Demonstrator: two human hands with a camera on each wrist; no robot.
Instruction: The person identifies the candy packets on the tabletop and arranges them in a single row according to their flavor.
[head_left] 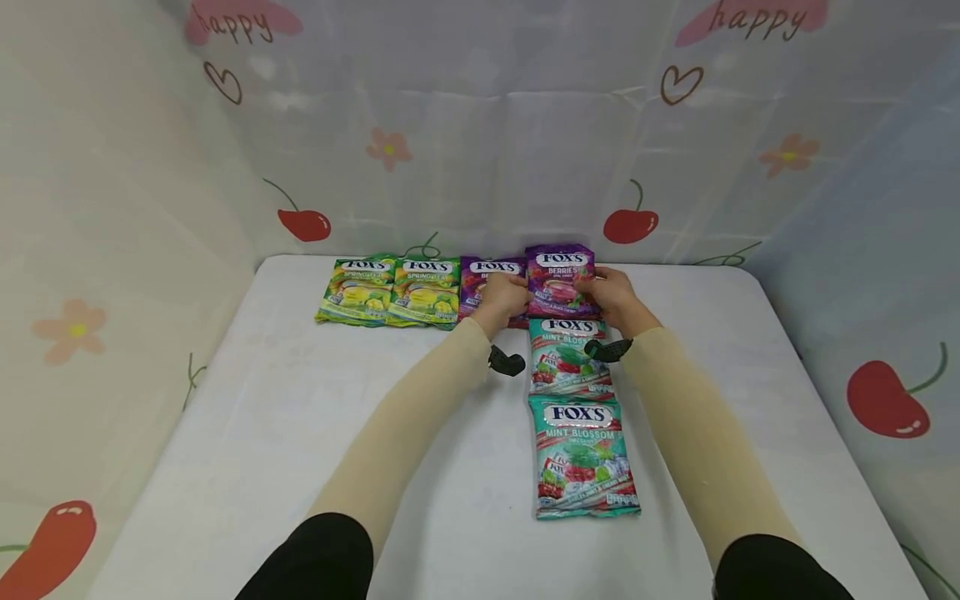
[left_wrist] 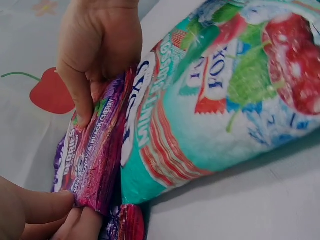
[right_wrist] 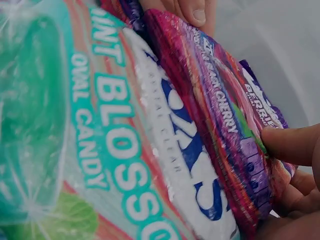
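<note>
A purple candy bag marked BERRIES (head_left: 561, 279) is held at its two sides by both hands, at the back of the table. My left hand (head_left: 504, 297) pinches its left edge, thumb on top and fingers beneath, as the left wrist view shows. On the right edge, my right hand (head_left: 611, 298) grips the bag with the thumb (right_wrist: 290, 145) pressed on its front. A second purple bag (head_left: 471, 287) lies to the left, partly hidden by the left hand. Directly below the held bag lies a teal mint blossom bag (head_left: 566, 367), close to its lower edge.
Another teal bag (head_left: 585, 458) lies nearer the front, in line with the first. Two green-yellow candy bags (head_left: 358, 292) (head_left: 425, 293) lie side by side at the back left. A printed curtain (head_left: 465, 167) hangs behind the white table (head_left: 300, 417).
</note>
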